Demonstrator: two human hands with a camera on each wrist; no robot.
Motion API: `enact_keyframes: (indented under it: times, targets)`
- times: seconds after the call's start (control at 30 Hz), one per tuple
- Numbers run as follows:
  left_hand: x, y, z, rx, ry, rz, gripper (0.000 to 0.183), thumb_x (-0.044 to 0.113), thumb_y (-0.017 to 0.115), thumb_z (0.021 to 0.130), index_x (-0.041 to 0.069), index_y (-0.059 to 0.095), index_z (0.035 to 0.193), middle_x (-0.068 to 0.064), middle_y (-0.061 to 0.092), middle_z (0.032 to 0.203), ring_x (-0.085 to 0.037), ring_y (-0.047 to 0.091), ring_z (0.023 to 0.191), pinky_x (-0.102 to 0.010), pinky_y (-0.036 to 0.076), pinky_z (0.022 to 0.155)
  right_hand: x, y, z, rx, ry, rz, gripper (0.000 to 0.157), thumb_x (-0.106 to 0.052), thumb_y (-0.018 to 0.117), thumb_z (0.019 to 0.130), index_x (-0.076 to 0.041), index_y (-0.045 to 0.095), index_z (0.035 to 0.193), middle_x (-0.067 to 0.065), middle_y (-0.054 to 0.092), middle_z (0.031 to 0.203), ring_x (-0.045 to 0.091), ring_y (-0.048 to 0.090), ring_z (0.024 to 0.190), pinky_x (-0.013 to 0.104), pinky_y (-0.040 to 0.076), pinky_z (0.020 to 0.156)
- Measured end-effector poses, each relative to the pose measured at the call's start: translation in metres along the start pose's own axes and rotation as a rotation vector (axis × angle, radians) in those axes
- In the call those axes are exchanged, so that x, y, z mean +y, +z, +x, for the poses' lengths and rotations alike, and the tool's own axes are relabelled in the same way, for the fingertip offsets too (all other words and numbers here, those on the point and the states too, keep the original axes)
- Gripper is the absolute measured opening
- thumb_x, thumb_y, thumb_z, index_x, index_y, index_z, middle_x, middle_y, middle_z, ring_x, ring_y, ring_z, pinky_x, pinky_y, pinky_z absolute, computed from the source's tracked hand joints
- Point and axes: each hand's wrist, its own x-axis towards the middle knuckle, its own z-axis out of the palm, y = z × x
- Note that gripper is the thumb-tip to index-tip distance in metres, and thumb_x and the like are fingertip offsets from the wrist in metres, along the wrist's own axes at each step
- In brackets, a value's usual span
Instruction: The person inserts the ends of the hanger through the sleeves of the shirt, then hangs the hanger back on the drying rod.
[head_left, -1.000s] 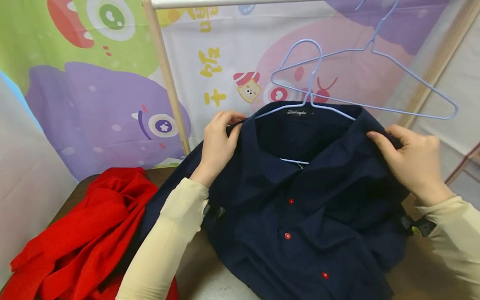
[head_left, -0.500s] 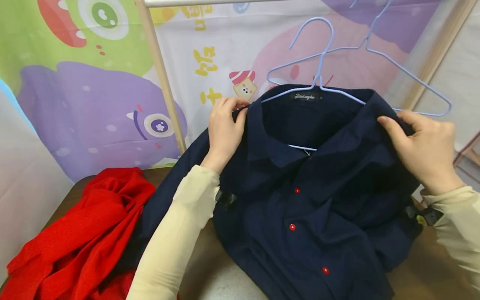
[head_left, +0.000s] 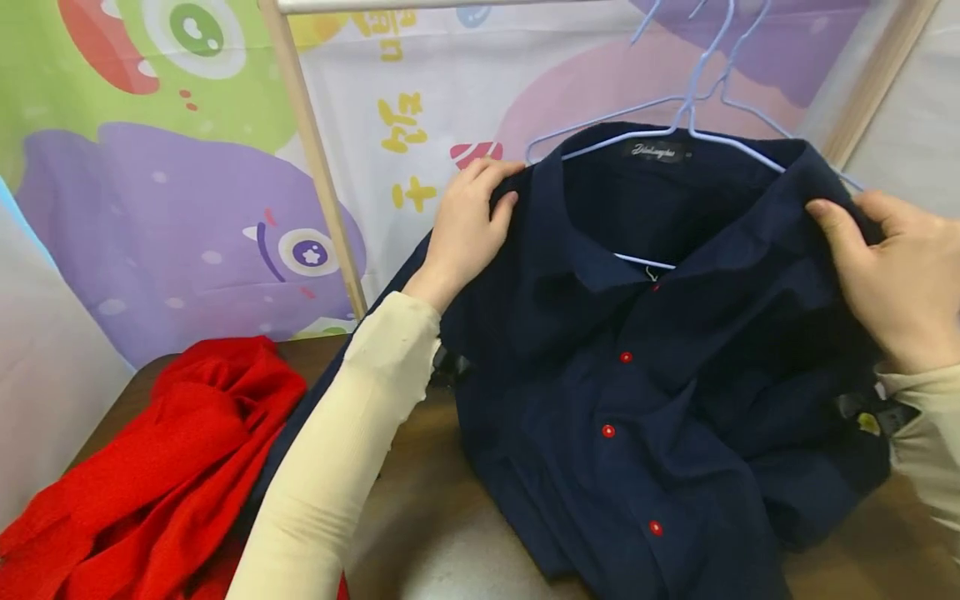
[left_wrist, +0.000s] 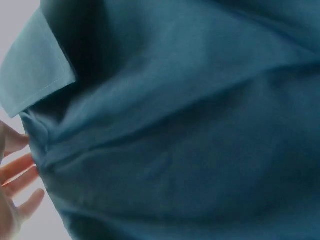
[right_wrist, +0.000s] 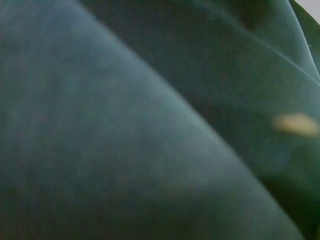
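A dark navy shirt (head_left: pixel 570 333) with red buttons is spread over a light blue wire hanger (head_left: pixel 701 75), whose hook rises out of the collar. My left hand (head_left: pixel 468 225) pinches the shirt's shoulder on the left, thumb in front and fingers behind. On the other shoulder, my right hand (head_left: pixel 903 271) grips cloth between thumb and fingers. The left wrist view shows the shirt's collar tip (left_wrist: pixel 37 65) with the left hand's fingers (left_wrist: pixel 20 172) at the cloth's edge. Dark cloth (right_wrist: pixel 100 125) fills most of the right wrist view.
A crumpled red garment (head_left: pixel 172 450) lies on the brown table (head_left: pixel 442 500) at the left. A second blue hanger (head_left: pixel 757 108) hangs behind the shirt. A rack with a wooden post (head_left: pixel 318 167) and white top bar (head_left: pixel 420 4) stands before a cartoon-printed curtain (head_left: pixel 180 208).
Both hands have raised the shirt and its hanger and carried them to the right. The hanger's hook now reaches the top of the head view, beside the other hanger.
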Motion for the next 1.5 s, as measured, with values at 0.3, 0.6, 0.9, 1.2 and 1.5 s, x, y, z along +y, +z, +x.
enact_keyframes:
  times: [0.3,0.6,0.9,1.2,1.5]
  targets:
    - [-0.005,-0.001,0.019,-0.264,-0.047,0.118,0.053,0.025,0.047,0.094,0.017,0.029,0.143,0.001,0.029,0.147,-0.011,0.024,0.135,-0.023,0.017,0.110,-0.006,-0.008,0.023,0.010,0.089,0.093,0.037,-0.037,0.060,0.086,-0.005,0.059,0.066,-0.038,0.032,0.057,-0.012,0.030,0.054,0.014,0.021,0.053]
    - [-0.010,-0.001,0.038,-0.335,-0.096,0.212,0.059,0.031,0.044,0.095,0.022,0.015,0.146,0.008,0.003,0.153,-0.010,0.011,0.139,-0.028,0.014,0.112,-0.021,-0.009,0.041,-0.002,0.157,0.022,0.038,-0.046,0.055,0.085,-0.019,0.051,0.059,-0.034,0.031,0.055,-0.011,0.030,0.054,0.019,0.021,0.053]
    - [-0.020,-0.008,0.047,-0.316,-0.189,0.240,0.061,0.029,0.043,0.095,0.020,0.012,0.147,0.002,0.004,0.153,-0.015,0.013,0.139,-0.032,0.017,0.111,-0.027,-0.002,0.056,-0.021,0.021,-0.142,0.054,-0.044,0.050,0.089,0.008,0.056,0.074,0.028,0.057,0.078,0.015,0.051,0.059,0.031,0.024,0.058]
    - [-0.046,-0.007,0.036,-0.370,-0.316,0.240,0.062,0.028,0.044,0.094,0.011,0.015,0.146,-0.009,0.010,0.152,-0.022,0.014,0.139,-0.033,0.013,0.113,-0.029,0.019,0.062,-0.100,-0.023,-0.204,0.057,-0.047,0.043,0.091,0.006,0.053,0.072,0.030,0.056,0.079,0.048,0.050,0.077,0.039,0.022,0.055]
    - [-0.070,0.003,0.005,-0.471,-0.432,0.195,0.061,0.029,0.045,0.094,0.006,0.019,0.144,-0.013,0.022,0.148,-0.027,0.023,0.136,-0.038,0.020,0.110,-0.023,0.036,0.046,-0.181,0.002,-0.229,0.055,-0.048,0.044,0.091,0.002,0.065,0.096,0.030,0.061,0.093,0.053,0.049,0.080,0.055,0.031,0.060]
